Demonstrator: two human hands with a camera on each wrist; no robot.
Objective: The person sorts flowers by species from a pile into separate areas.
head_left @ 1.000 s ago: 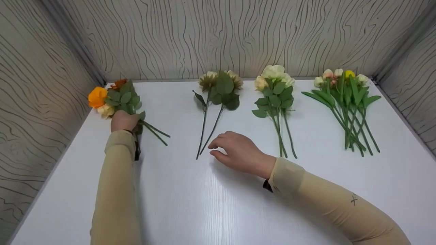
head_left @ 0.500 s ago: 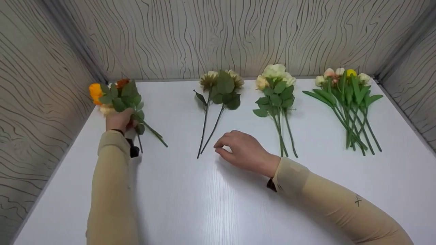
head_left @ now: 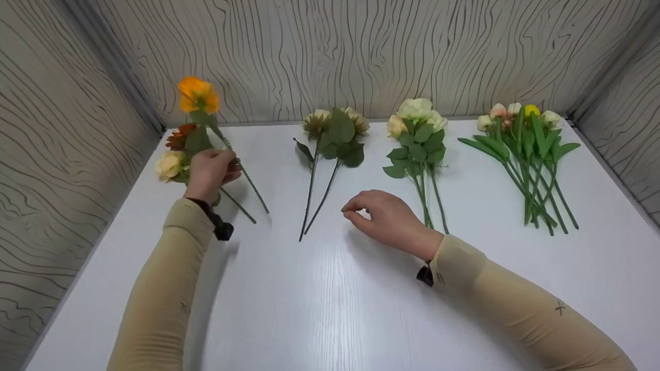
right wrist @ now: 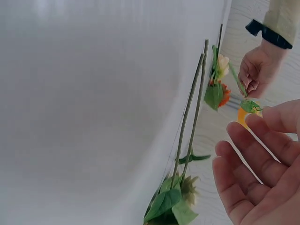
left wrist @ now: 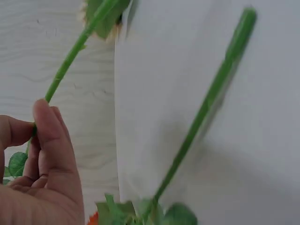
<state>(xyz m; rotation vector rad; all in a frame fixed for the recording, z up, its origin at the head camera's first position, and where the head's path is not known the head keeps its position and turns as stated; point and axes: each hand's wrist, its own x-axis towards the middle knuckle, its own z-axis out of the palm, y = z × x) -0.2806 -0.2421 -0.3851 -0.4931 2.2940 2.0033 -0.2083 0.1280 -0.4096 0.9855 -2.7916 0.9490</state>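
Left hand (head_left: 209, 170) pinches orange flower (head_left: 197, 96) stem aloft; thin grip (mid-stem) risks drop. Right hand (head_left: 388, 219) relaxed, empty.

Cream roses (head_left: 415, 135) beside tulips (head_left: 526, 154) — both on white table (head_left: 330, 309).

White table (head_left: 319, 309), holding cut flowers in four groups:
- Far left of the table: three stems, namely one orange flower (head_left: 197, 95), one rust-red flower (head_left: 181, 137), one cream flower (head_left: 168, 165).
- Left of the table's centre: two brownish flowers (head_left: 334, 122).
- Right of centre: cream roses (head_left: 416, 114), about three.
- Far right: tulip buds (head_left: 515, 114), about five; exact count unclear.
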